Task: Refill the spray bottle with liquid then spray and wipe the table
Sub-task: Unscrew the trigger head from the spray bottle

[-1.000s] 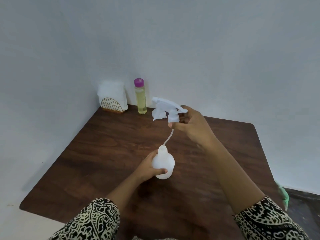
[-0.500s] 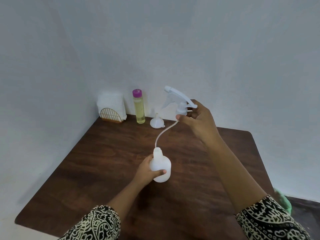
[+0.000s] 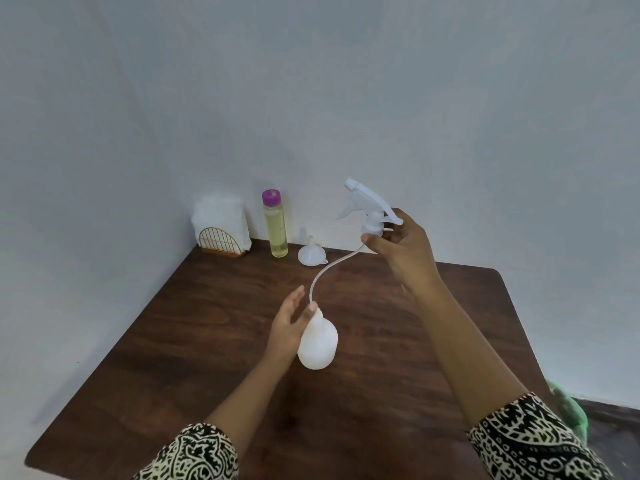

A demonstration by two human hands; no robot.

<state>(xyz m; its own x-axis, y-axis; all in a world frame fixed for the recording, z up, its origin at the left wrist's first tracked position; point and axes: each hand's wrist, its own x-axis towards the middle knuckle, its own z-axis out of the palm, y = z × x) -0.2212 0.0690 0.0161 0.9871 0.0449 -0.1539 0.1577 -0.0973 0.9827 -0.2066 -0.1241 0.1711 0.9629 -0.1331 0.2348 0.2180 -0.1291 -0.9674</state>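
A white spray bottle body (image 3: 318, 342) stands upright mid-table on the dark wooden table (image 3: 221, 306). My left hand (image 3: 289, 318) is beside its left side with fingers spread, thumb near the neck. My right hand (image 3: 401, 249) holds the white trigger sprayer head (image 3: 369, 211) raised above the table's far part. Its thin dip tube (image 3: 329, 268) curves down to the bottle's mouth, where its tip sits by my left thumb. A tall bottle of yellow liquid with a purple cap (image 3: 274, 225) and a small white funnel (image 3: 311, 252) stand at the far edge.
A gold wire holder with white napkins (image 3: 221, 225) sits in the far left corner against the wall. Something green (image 3: 568, 407) lies off the table's right edge on the floor. Walls close the table on the left and far sides.
My right hand lifted the sprayer head up and away, drawing the tube almost out of the bottle. My left hand has loosened from the bottle and its fingers opened.
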